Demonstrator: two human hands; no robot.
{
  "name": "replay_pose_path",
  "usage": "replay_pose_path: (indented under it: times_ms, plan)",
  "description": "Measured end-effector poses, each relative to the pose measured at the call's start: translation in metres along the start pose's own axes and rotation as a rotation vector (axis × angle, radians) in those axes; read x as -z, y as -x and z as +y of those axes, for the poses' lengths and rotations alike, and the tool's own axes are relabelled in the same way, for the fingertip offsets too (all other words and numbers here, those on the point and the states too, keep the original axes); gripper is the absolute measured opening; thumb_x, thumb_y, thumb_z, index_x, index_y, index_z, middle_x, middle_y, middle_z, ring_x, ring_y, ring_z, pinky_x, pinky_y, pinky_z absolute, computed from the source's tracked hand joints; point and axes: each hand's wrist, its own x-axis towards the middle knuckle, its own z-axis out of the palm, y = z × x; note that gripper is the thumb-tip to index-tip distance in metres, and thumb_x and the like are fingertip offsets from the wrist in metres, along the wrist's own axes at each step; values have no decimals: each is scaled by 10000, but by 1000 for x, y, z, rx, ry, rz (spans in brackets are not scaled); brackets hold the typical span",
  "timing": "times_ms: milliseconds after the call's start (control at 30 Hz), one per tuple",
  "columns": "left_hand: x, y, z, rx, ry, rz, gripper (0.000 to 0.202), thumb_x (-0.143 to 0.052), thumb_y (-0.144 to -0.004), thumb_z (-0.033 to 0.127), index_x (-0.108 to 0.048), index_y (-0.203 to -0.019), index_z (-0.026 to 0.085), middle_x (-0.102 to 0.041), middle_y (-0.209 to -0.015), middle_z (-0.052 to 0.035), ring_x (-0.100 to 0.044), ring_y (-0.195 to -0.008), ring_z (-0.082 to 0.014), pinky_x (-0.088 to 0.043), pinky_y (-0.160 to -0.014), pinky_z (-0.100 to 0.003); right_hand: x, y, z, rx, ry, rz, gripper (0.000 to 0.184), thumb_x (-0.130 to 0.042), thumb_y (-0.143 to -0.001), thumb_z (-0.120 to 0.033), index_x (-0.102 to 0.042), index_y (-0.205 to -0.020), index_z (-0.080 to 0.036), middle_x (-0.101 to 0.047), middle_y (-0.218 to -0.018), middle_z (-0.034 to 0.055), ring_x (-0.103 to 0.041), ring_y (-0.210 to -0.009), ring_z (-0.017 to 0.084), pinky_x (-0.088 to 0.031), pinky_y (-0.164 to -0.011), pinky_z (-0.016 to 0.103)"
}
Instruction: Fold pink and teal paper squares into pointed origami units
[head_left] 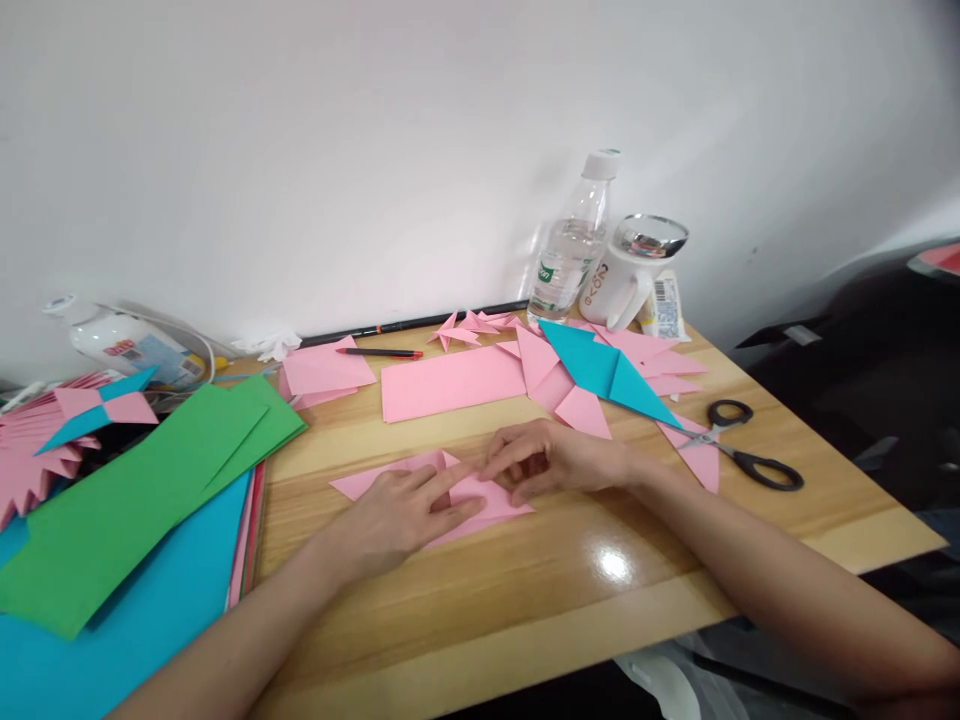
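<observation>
A partly folded pink paper (375, 478) lies on the wooden table (525, 590) in front of me. My left hand (405, 515) rests flat on it, index finger stretched out and pressing a fold. My right hand (547, 462) meets it from the right, its fingers curled and pinching the paper's upper edge. Both hands touch the same sheet.
Black-handled scissors (739, 450) lie to the right. Pink sheets (450, 385), folded pink and blue shapes (607, 375), a red pen (379, 352), a water bottle (571, 245) and a white mug (626, 275) stand behind. Green (135, 480) and blue paper (135, 620) are stacked at left.
</observation>
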Motion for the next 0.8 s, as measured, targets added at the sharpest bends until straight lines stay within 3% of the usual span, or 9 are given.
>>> replay_pose_path:
  times_ms: [200,400,567,800]
  plan:
    - [2,0,-1,-23,18,-22,365,-331,-962,178,-502,-1263,295,-471,-1383,-97,-589,-924,-185,-436,-735,-291,1,1,2,19,0,-12,316,-688,-792,-272,-686,-1101,-206,-600,-1017,38,-511,-683,71,-443,-616,206]
    - [-3,0,-2,-70,-2,137,341,-323,-965,158,-530,-1227,227,-568,-1258,-125,-584,-826,-172,-442,-683,-287,-4,0,5,25,120,56,320,-753,-729,-266,-696,-1039,-209,-620,-1031,34,-428,-620,63,-383,-558,198]
    - [-10,1,-4,-98,-30,228,346,-312,-970,154,-552,-1214,201,-563,-1277,-130,-571,-828,-178,-460,-658,-293,-5,-2,7,37,35,37,328,-745,-739,-299,-694,-1042,-183,-640,-1067,57,-447,-611,61,-388,-533,195]
    - [-13,1,-4,-95,11,291,310,-318,-982,176,-593,-1122,200,-596,-1233,-101,-594,-827,-150,-464,-672,-263,-4,-1,9,19,15,-27,344,-707,-776,-324,-686,-1116,-278,-626,-1247,42,-628,-880,149,-505,-743,270]
